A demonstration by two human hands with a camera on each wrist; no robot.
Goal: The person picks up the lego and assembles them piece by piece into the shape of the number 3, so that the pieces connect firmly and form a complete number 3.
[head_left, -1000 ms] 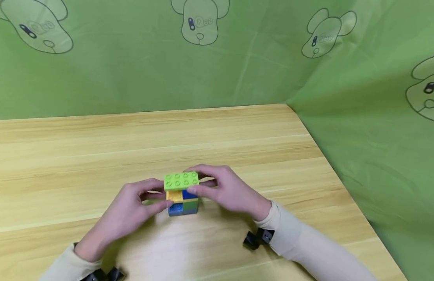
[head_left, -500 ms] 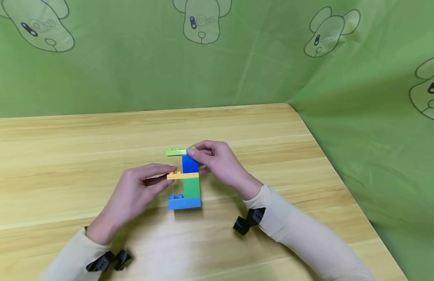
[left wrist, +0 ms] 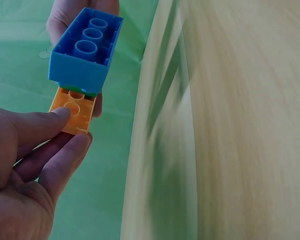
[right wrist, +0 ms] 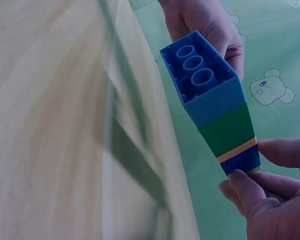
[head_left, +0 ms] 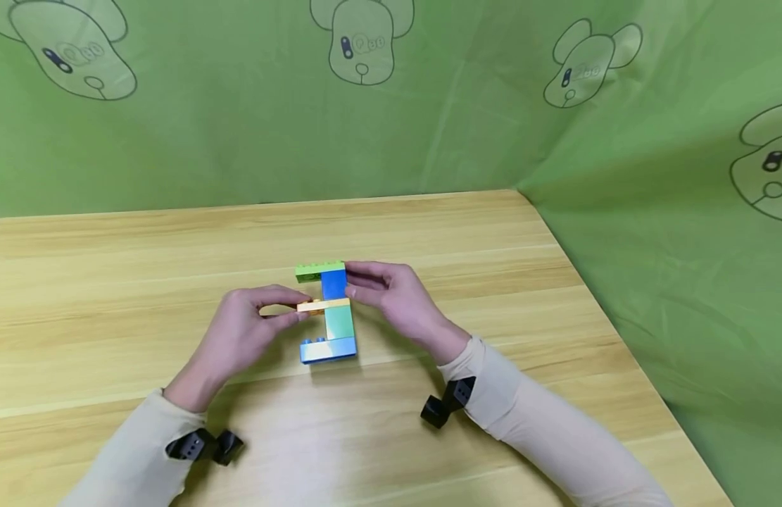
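Observation:
Both hands hold a joined stack of toy building bricks between them. From the bottom it runs light blue brick (head_left: 328,349), green brick (head_left: 339,322), thin orange plate (head_left: 337,303), dark blue brick (head_left: 333,285) and lime plate (head_left: 311,272). My left hand (head_left: 235,334) pinches the orange plate's overhanging end, thumb on its underside in the left wrist view. My right hand (head_left: 400,303) grips the dark blue brick near the top, with its far fingers partly hidden. Both wrist views show the light blue brick's hollow underside (right wrist: 192,62), with the stack raised off the table.
The wood-grain table (head_left: 143,282) lies under the hands, its right edge running diagonally. Green cloth (head_left: 238,127) printed with bear heads hangs behind and at the right. A small black device (head_left: 203,446) sits on each sleeve cuff.
The stack has tipped from showing its studded lime top to showing its side, and shifted slightly away from me. My right fingers have moved from the lime plate to the dark blue brick.

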